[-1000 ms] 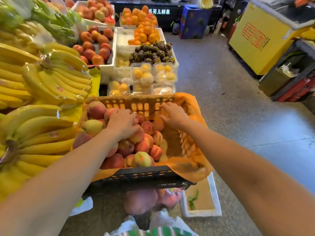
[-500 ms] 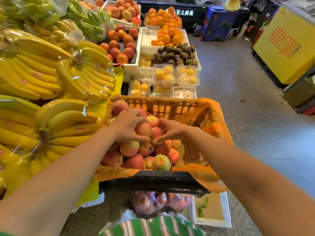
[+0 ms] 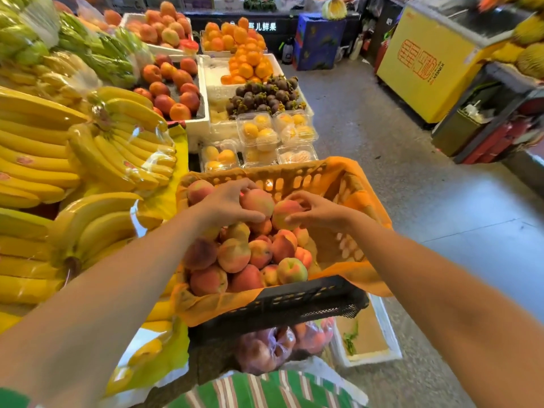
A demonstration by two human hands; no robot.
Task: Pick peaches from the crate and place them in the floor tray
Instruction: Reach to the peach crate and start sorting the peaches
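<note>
A black crate (image 3: 279, 307) lined with orange cloth holds a heap of peaches (image 3: 244, 260). My left hand (image 3: 226, 204) grips one peach (image 3: 258, 201) lifted above the heap. My right hand (image 3: 319, 212) curls round a second peach (image 3: 285, 212) right beside it. The two held peaches nearly touch. A white foam tray (image 3: 382, 334) sits on the floor under the crate's right corner, mostly hidden by the crate. A clear bag of peaches (image 3: 265, 346) lies below the crate's front edge.
Banana bunches (image 3: 97, 160) crowd the left side. Clear clamshell boxes of yellow fruit (image 3: 265, 136) stand just behind the crate, with mangosteens (image 3: 265, 92), oranges and more peaches farther back. Bare concrete floor (image 3: 441, 216) lies to the right, with a yellow freezer (image 3: 421, 63) beyond.
Both hands have closed on a peach each and lifted them above the heap. The view has shifted so the crate sits further right and lower.
</note>
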